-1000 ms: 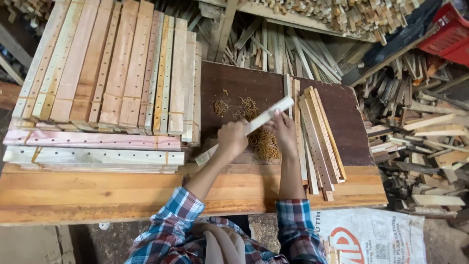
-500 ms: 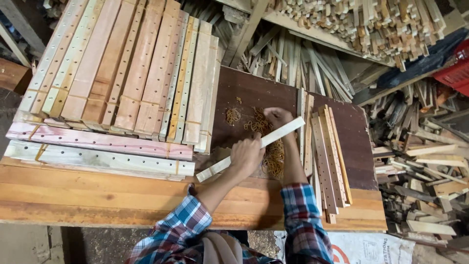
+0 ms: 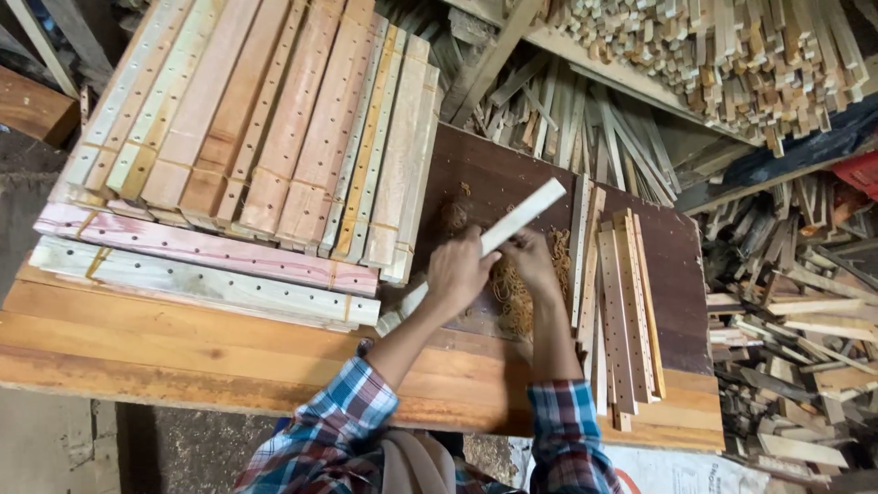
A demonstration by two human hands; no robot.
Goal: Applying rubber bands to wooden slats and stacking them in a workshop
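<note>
You are working at the wooden bench (image 3: 183, 352), with a big stack of drilled slats (image 3: 247, 137) on the left and a smaller pile of slats (image 3: 617, 311) on the right. Over the dark board (image 3: 677, 274) between them, you are holding a pale wooden strip (image 3: 512, 224) above a heap of shavings (image 3: 512, 293). Your left hand (image 3: 460, 272) is gripping its middle, fingers wrapped closed; your right hand (image 3: 533, 259) is closing on it just beside. You seem to be trimming or scraping it, so the next stroke needs a steady hold. Its long axis is running diagonally, near-left to far-right.
</note>
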